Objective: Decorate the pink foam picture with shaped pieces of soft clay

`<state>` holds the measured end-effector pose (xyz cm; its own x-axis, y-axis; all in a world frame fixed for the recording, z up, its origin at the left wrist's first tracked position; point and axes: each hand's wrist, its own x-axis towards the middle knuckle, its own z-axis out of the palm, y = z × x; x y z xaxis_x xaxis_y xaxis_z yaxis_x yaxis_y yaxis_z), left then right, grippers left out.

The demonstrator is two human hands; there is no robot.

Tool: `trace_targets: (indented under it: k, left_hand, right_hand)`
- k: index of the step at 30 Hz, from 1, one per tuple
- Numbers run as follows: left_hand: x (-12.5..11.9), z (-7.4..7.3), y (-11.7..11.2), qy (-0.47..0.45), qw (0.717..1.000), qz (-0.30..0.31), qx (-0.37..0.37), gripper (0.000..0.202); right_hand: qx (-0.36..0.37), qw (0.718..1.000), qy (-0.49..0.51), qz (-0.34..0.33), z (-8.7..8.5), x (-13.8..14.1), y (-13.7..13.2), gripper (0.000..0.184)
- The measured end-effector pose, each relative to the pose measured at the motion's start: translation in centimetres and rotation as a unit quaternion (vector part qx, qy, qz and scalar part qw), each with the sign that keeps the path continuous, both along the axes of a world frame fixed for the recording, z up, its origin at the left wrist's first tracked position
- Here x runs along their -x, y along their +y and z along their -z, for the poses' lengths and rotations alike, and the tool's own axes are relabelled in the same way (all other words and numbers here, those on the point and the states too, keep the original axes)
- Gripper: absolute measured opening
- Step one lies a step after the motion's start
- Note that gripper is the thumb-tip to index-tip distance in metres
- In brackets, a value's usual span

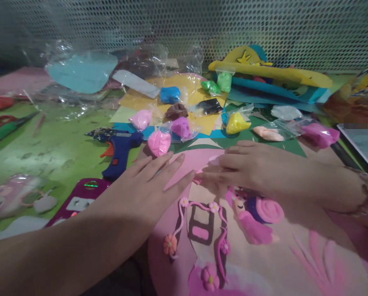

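Note:
A pink board (159,255) lies in front of me, decorated with modelling-clay pieces. My left hand (154,183) rests over its upper left edge, fingers spread and holding nothing. One left fingertip comes close to a small pink clay piece (197,176). From the other side, my right hand (252,166) has its fingers held together, with the fingertips at that same piece; its thumb is mostly hidden. Below the hands, a clay vine with flowers (214,206) frames a dark shape with a pink centre (201,233). A clay figure (255,222) with a pink swirl lies under my right wrist.
Bagged clay lumps, among them pink (159,143), blue (170,95) and yellow (238,123), lie beyond the board. A blue glue gun (119,154) and a purple case (82,195) are at the left. A yellow and blue craft piece (273,74) stands behind, before a perforated metal panel (184,28).

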<state>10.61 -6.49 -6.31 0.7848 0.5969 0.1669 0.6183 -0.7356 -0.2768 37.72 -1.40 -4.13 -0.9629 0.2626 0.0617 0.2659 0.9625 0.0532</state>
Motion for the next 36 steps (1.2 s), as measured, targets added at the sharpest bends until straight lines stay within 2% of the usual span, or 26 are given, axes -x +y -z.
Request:
trace_targets:
  k: [7, 10, 13, 18, 21, 23, 27, 31, 36]
  left_hand:
    - [0.0, -0.3, 0.0, 0.002, 1.000, 0.010, 0.004, 0.048]
    - [-0.2, -0.7, 0.2, 0.014, 0.999, 0.005, 0.028, 0.049]
    - [-0.5, -1.1, 0.4, 0.008, 0.998, -0.004, 0.058, 0.051]
    - [-0.9, -1.5, 0.7, -0.015, 0.995, -0.007, 0.094, 0.055]
    - [-1.1, -1.9, 0.7, -0.009, 0.992, -0.017, 0.124, 0.052]
    - [-1.3, -2.1, 0.8, -0.010, 0.990, -0.017, 0.138, 0.051]
    - [-1.7, -2.4, 0.9, -0.026, 0.989, -0.022, 0.145, 0.048]
    - [-1.7, -2.5, 0.8, -0.043, 0.987, -0.013, 0.152, 0.042]
    - [-1.2, -1.9, 0.5, -0.052, 0.996, 0.019, 0.071, 0.042]
  right_hand:
    - [0.012, 1.000, 0.018, 0.007, -0.1, -0.1, 0.1, 0.043]
    - [0.006, 0.999, 0.036, 0.037, -0.3, -0.1, -0.1, 0.046]
    - [0.000, 0.997, 0.051, 0.066, -0.6, 0.0, -0.3, 0.040]
    - [-0.024, 0.994, 0.071, 0.075, -0.8, 0.4, -0.6, 0.030]
    - [0.016, 0.989, 0.113, 0.091, -1.1, 0.5, -0.8, 0.030]
    - [0.051, 0.981, 0.161, 0.097, -1.3, 0.4, -0.9, 0.029]
    - [0.049, 0.955, 0.253, 0.145, -1.5, 0.4, -1.5, 0.024]
    - [0.075, 0.935, 0.286, 0.197, -1.7, 0.8, -1.8, 0.030]
    - [0.178, 0.904, 0.328, 0.207, -2.0, 1.6, -1.5, 0.030]
